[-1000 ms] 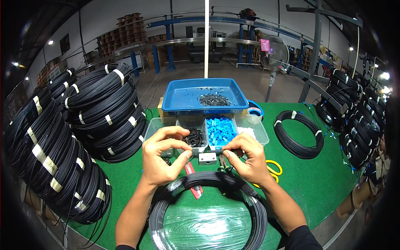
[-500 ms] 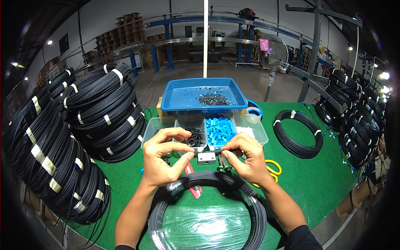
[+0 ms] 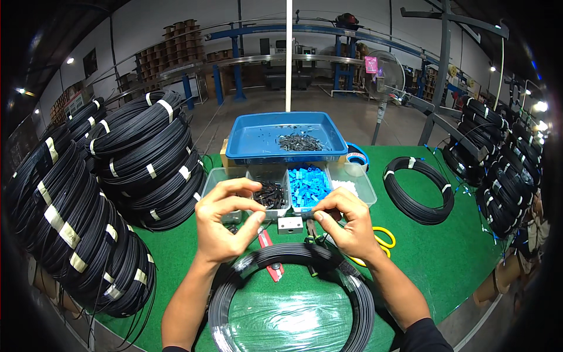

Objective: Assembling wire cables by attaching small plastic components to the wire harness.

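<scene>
My right hand (image 3: 345,220) is closed in a pinch on a black cable end (image 3: 307,215), which points left just above a small grey metal block (image 3: 290,224). My left hand (image 3: 227,218) hovers left of the block, fingers curved, thumb and index tips slightly apart; I make out nothing between them. Below both hands lies a coil of black cable (image 3: 362,293), partly wrapped in clear film. Under it sits a red-handled tool (image 3: 274,271). Beside my right fingers are pliers (image 3: 311,230) with dark and green handles, partly covered, and yellow-handled scissors (image 3: 384,237).
Behind my hands stands a divided clear bin (image 3: 369,190) with black, blue and white small parts. A blue tray (image 3: 252,141) of black scraps is beyond it. Stacked cable coils (image 3: 141,170) rise at left; another coil (image 3: 419,190) lies right on the green tabletop (image 3: 422,264).
My left hand has drawn slightly left, away from the block. The right hand stays almost in place, still pinching the cable end.
</scene>
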### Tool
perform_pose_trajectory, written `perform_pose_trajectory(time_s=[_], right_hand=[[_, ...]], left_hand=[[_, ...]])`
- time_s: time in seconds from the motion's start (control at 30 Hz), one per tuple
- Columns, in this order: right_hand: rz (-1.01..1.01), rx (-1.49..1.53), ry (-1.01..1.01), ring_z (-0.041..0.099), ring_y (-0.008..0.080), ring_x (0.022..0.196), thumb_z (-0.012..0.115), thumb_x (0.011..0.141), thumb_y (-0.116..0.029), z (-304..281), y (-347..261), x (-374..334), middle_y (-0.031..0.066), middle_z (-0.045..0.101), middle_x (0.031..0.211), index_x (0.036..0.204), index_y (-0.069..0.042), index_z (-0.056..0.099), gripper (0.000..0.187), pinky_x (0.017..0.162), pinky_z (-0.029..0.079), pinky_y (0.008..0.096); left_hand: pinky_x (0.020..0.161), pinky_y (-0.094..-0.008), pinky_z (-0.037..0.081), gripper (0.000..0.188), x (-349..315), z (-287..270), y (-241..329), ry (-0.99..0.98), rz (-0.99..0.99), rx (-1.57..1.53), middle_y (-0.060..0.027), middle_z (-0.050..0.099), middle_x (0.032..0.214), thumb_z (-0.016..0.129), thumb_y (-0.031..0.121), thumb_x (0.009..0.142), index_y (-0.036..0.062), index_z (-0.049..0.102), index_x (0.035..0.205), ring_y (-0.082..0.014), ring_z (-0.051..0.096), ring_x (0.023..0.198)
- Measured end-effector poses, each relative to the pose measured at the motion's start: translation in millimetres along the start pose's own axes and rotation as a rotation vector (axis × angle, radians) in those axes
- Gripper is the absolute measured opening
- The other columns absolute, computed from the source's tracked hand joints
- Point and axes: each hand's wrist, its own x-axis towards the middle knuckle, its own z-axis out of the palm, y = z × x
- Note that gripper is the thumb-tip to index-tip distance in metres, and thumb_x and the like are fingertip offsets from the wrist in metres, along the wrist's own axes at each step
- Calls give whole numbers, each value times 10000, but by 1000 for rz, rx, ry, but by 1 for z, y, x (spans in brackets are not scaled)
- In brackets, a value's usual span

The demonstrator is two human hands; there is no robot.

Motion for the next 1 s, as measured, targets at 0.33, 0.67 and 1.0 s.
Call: perform_pose_trajectory(time_s=[0.33,0.67,1.0], right_hand=[[214,178,-134,560,121,736,708,893,-124,-3,-4,0,47,626,817,877,1,701,126,652,431,285],[305,298,-219,560,86,791,696,933,-110,-6,3,-3,30,609,891,896,7,705,123,700,448,251],[298,304,-157,552,113,733,700,900,-141,-3,1,-3,43,622,814,886,9,719,152,653,427,293]], left_hand=[[936,-347,492,642,-3,19,6,-55,28,2,-80,760,973,830,67,696,64,584,1289,-199,716,947],[942,-334,423,596,-7,18,3,-83,29,29,-10,762,835,795,37,723,73,591,1282,-140,714,865],[920,-337,452,634,-3,14,4,-101,77,46,-41,772,881,824,53,698,78,583,1284,-180,721,883]])
